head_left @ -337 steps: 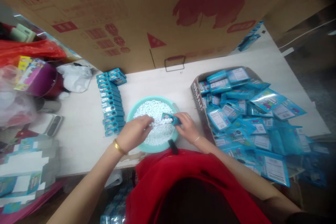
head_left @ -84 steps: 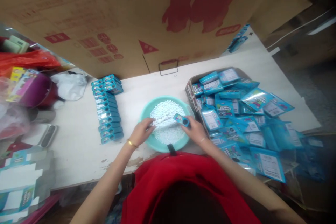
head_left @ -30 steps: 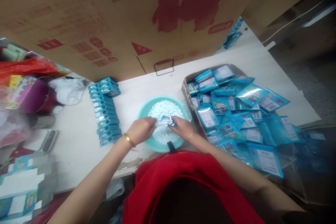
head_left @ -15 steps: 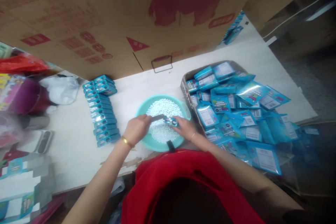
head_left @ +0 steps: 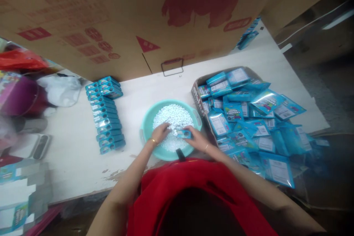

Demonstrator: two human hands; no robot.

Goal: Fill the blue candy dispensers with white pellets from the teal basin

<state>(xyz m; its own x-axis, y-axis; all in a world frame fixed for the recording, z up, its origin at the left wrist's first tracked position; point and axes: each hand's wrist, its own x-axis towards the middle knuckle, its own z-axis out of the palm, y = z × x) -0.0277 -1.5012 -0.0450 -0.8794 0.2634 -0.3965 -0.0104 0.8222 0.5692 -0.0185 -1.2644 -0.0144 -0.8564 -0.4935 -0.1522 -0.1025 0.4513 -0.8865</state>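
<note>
A long row of blue boxes (head_left: 106, 118) already lies on the desk (head_left: 83, 162) left of the teal basin (head_left: 144, 127); the basin is heaped with white pellets (head_left: 174, 115) and the carton of blue pouches (head_left: 243, 114) is piled high, so plenty appears left. The right hand (head_left: 197, 139) grips a small blue box (head_left: 184, 134) over the basin's near side; the left hand (head_left: 160, 132) curls into the pellets, and whether it pinches any I cannot tell. Half a second earlier that hand sat wider and held something dark; now it is tucked close beside the box; the row looks unchanged.
</note>
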